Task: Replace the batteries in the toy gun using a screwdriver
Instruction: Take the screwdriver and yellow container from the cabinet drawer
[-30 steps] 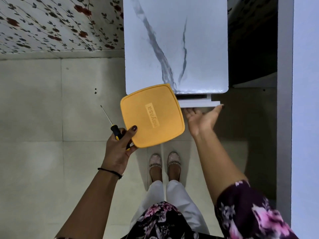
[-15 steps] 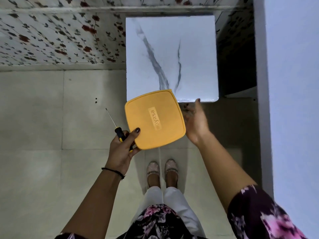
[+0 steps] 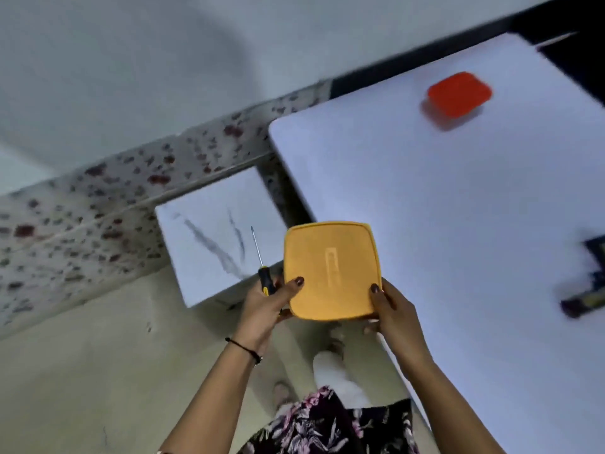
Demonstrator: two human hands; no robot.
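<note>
No legible text, brand or number anywhere. On the square yellow plastic container lid [image 3: 330, 270], only a raised oblong mark at the centre, too blurred to read. On the dark object [image 3: 586, 291] at the right edge of the white tabletop [image 3: 442, 198], smeared yellowish patches, unreadable as letters or digits.

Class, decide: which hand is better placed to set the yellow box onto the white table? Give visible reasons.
Probably right: the right hand holds only the yellow box and is nearer the white table; the left hand also grips the screwdriver.
</note>
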